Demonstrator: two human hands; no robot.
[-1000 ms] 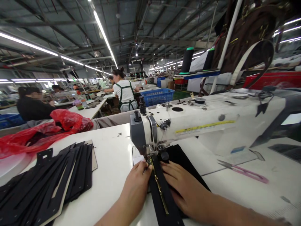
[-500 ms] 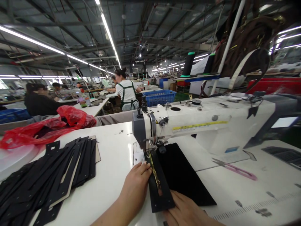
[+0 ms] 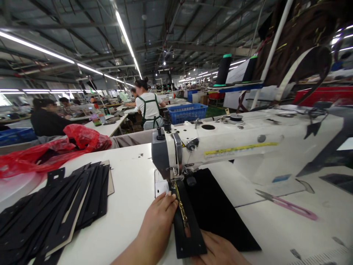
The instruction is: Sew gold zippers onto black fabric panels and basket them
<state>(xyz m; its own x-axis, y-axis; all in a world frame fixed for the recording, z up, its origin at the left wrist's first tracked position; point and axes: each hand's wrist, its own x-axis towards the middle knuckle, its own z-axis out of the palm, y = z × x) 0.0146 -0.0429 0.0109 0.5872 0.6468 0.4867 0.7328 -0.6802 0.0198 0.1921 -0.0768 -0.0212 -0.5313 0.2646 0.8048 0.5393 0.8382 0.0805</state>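
Observation:
A black strip [image 3: 194, 239] with a long slot lies under the needle area of a white sewing machine [image 3: 217, 149]. A gold zipper [image 3: 180, 206] shows in the slot. My left hand [image 3: 160, 215] is closed at the strip's left edge, fingertips together on it near the presser foot; its thumb is hidden. At the lower right edge, my right hand [image 3: 219, 250] grips the strip, its fingers partly hidden beneath. A bit of skin shows through the slot's lower end. A larger black panel [image 3: 220, 213] lies to the right, partly beneath the strip.
Many similar black strips [image 3: 55, 213] are heaped on the left of the white table [image 3: 129, 173], near a red plastic bag [image 3: 82, 141]. Pink-handled thread snips [image 3: 292, 206] lie on the right. Thread cones [image 3: 223, 70] stand behind the machine; co-workers sit and stand further back.
The view has shifted slightly, so the machine's right side and the snips appear further right. Both hands keep their places on the strip, with no clear movement of it under the needle.

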